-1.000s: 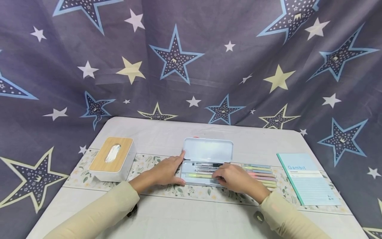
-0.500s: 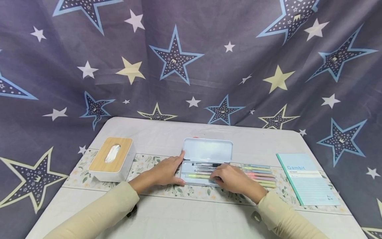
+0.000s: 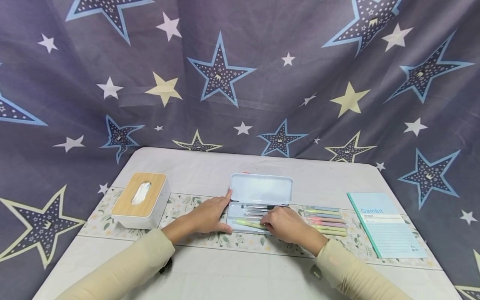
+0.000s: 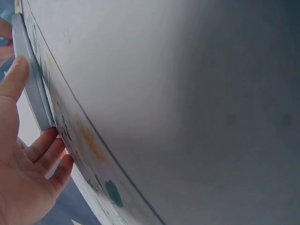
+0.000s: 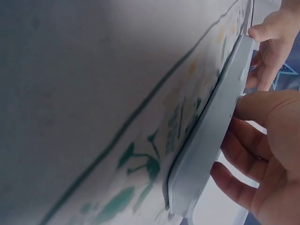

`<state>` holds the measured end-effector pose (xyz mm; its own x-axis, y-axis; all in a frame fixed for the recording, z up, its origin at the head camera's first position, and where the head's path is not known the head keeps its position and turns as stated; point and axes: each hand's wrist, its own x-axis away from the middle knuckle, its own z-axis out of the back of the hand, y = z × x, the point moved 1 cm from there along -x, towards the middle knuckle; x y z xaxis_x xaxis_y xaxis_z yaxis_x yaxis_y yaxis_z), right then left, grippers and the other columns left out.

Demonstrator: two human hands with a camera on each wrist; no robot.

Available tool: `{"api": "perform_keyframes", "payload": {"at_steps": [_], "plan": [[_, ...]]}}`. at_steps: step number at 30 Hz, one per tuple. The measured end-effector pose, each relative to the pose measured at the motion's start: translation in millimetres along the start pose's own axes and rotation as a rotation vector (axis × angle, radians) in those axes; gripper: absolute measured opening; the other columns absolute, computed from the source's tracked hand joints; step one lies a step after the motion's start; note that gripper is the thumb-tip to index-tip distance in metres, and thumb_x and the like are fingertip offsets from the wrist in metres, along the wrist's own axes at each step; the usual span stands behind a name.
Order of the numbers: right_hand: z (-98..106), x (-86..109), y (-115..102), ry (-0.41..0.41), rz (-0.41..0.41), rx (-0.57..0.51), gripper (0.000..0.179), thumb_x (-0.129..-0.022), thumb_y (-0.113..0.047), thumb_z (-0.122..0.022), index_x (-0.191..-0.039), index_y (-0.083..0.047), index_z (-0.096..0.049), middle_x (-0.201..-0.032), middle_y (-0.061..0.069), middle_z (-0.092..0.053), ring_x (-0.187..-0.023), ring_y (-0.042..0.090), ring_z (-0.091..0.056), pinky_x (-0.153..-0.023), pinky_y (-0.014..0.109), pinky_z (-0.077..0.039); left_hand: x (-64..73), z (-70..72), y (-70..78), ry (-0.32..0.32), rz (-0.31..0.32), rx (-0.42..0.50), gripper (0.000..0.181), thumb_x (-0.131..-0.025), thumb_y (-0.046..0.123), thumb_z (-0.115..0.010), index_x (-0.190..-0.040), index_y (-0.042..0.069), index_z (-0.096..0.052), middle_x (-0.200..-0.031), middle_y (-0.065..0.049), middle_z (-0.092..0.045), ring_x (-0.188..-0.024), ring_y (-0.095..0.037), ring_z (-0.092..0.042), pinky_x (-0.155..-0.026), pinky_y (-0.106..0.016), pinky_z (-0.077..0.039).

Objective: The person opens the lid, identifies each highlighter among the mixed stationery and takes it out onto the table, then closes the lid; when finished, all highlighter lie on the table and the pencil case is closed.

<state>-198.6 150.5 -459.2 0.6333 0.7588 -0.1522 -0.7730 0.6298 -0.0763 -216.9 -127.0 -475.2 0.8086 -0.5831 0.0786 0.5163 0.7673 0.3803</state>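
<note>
A light blue pencil case (image 3: 234, 210) lies on the table with its lid (image 3: 261, 186) raised at the back. Several clear and dark pens (image 3: 253, 211) lie along its rear part. My left hand (image 3: 208, 214) holds the case's left end, thumb at the front edge and forefinger by the back corner. Inside the case, my right hand (image 3: 283, 224) pinches a yellow-green pen (image 3: 247, 224) near its right end, and the pen lies slanted. In the right wrist view the front wall of the case (image 5: 206, 145) hides the fingertips' work.
Right of the case lie several pastel pens (image 3: 326, 218) in a row. A blue-green notebook (image 3: 388, 225) is farther right. At the left stands a tissue box (image 3: 140, 196) with a wooden top. A floral strip (image 3: 187, 204) crosses the white table (image 3: 232, 275).
My right hand has slid a little to the left inside the case, and the yellow-green pen has turned from level to slanted. The left hand keeps its place.
</note>
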Motion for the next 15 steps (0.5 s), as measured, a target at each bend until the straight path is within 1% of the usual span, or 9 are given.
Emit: {"api": "perform_keyframes", "payload": {"at_steps": [3, 7, 9, 12, 15], "plan": [[-0.2, -0.2, 0.6, -0.009, -0.017, -0.009, 0.022, -0.088, -0.003, -0.072, -0.097, -0.020, -0.081, -0.094, -0.005, -0.080, -0.083, 0.012, -0.074, -0.060, 0.025, -0.055, 0.0, -0.5, -0.3, -0.004, 0.001, -0.008, 0.123, -0.082, 0.064, -0.075, -0.163, 0.000, -0.008, -0.157, -0.023, -0.043, -0.144, -0.036, -0.045, -0.120, -0.050, -0.037], [0.6, -1.6, -0.1, -0.025, -0.048, -0.012, 0.022, -0.087, -0.004, -0.073, -0.096, -0.022, -0.082, -0.092, -0.007, -0.080, -0.072, 0.008, -0.070, -0.052, 0.022, -0.048, -0.3, -0.8, -0.6, -0.007, 0.001, -0.014, 0.123, -0.082, 0.065, -0.074, -0.163, 0.001, -0.007, -0.157, -0.023, -0.043, -0.144, -0.036, -0.045, -0.120, -0.050, -0.037], [1.5, -2.6, -0.9, -0.033, -0.056, 0.003, 0.020, -0.087, -0.006, -0.075, -0.095, -0.023, -0.082, -0.090, -0.007, -0.080, -0.068, 0.007, -0.068, -0.051, 0.022, -0.048, -0.5, -0.9, -0.6, -0.009, 0.003, -0.015, 0.123, -0.083, 0.065, -0.074, -0.164, 0.001, -0.007, -0.158, -0.022, -0.042, -0.145, -0.036, -0.044, -0.120, -0.050, -0.037], [2.5, -4.0, -1.5, -0.045, -0.045, 0.052, 0.016, -0.087, -0.010, -0.078, -0.093, -0.024, -0.082, -0.087, -0.008, -0.079, -0.069, 0.008, -0.070, -0.054, 0.025, -0.052, -0.6, -0.4, 0.0, -0.005, 0.005, -0.011, 0.123, -0.082, 0.064, -0.075, -0.163, 0.001, -0.007, -0.158, -0.023, -0.042, -0.145, -0.036, -0.045, -0.120, -0.050, -0.037], [1.9, -4.4, -1.2, -0.057, -0.007, 0.096, 0.012, -0.088, -0.012, -0.078, -0.086, -0.024, -0.079, -0.082, -0.008, -0.077, -0.069, 0.009, -0.069, -0.055, 0.028, -0.053, -0.4, -0.3, 0.8, -0.005, 0.006, -0.008, 0.123, -0.082, 0.064, -0.075, -0.163, 0.001, -0.008, -0.157, -0.023, -0.043, -0.144, -0.037, -0.045, -0.120, -0.050, -0.037]]}}
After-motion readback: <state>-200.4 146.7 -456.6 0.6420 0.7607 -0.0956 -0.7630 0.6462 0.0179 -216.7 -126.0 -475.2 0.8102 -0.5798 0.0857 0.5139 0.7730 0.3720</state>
